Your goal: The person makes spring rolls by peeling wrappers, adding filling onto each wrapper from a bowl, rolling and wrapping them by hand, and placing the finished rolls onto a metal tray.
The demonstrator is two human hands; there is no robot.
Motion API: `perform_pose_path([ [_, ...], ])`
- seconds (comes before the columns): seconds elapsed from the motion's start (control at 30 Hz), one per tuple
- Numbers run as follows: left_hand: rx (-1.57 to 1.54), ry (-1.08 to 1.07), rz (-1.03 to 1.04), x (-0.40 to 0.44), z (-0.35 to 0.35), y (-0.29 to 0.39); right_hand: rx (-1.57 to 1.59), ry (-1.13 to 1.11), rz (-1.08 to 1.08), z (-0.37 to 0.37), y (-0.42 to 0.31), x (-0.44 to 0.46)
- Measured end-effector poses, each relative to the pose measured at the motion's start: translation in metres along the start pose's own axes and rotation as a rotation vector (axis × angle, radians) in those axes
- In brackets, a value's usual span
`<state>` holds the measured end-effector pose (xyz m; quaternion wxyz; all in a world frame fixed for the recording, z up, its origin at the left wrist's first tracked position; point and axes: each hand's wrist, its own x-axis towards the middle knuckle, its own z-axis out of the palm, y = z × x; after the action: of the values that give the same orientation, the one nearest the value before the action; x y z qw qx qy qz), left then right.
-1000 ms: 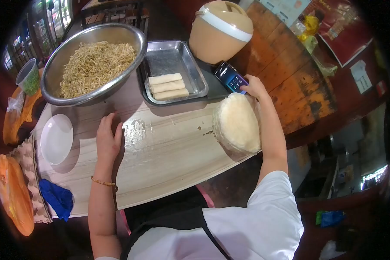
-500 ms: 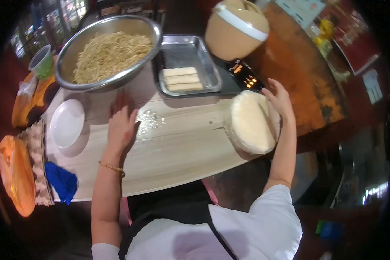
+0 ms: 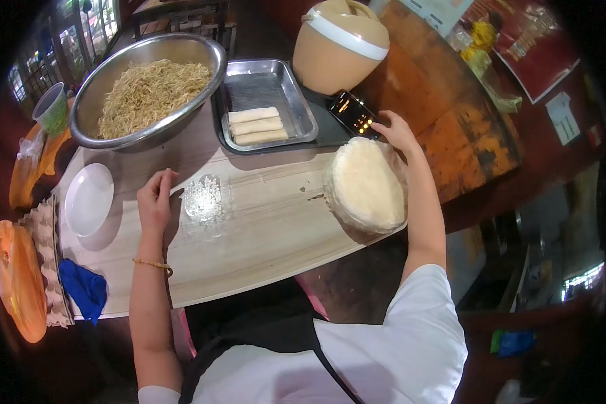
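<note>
Phone point(image 3: 350, 112): display characters too small for us to read. Right hand point(image 3: 398, 132): we cannot tell whether its fingertips touch the phone. Orange bag point(image 3: 19, 279): contents hidden from us. White paper point(image 3: 562, 120): lettering too small to make out. White shirt point(image 3: 390, 337): cut off by the bottom edge.

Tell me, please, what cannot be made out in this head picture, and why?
All in head view:
Icons on the black rectangular phone: too small.
Whether the bare right hand touches it: outlines overlap.
Bottom of the round silver metal bowl: hidden by its pale stringy heap.
Interior of orange plastic bag: hidden by plastic.
</note>
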<state>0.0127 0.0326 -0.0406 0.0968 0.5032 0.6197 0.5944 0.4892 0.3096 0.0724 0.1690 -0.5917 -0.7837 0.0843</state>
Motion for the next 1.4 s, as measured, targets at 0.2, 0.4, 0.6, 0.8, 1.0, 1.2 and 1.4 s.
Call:
perform_pose_path([
  [0.2, -0.385, -0.040, -0.390, 0.013, -0.011, -0.021, 0.068, -0.093, 0.036, 0.003, -0.009, 0.023],
  [0.4, -0.242, -0.051, -0.331, 0.010, -0.003, -0.011, 0.040, -0.163, 0.026, -0.012, 0.020, 0.012],
  [0.6, -0.135, -0.099, -0.287, 0.008, 0.000, -0.012, 0.019, -0.290, 0.050, -0.024, 0.024, 0.000],
  [0.8, -0.058, -0.105, -0.270, 0.009, -0.003, -0.011, 0.030, -0.203, 0.056, -0.017, 0.017, 0.010],
  [1.0, -0.075, -0.101, -0.271, 0.009, -0.003, -0.015, -0.046, -0.222, 0.051, -0.005, -0.013, 0.019],
  [1.2, -0.130, -0.096, -0.288, 0.009, -0.001, -0.023, -0.125, -0.137, -0.015, 0.012, -0.019, 0.032],
  [1.4, -0.149, -0.085, -0.330, 0.011, -0.003, -0.018, -0.162, -0.184, 0.041, 0.017, -0.029, 0.042],
])
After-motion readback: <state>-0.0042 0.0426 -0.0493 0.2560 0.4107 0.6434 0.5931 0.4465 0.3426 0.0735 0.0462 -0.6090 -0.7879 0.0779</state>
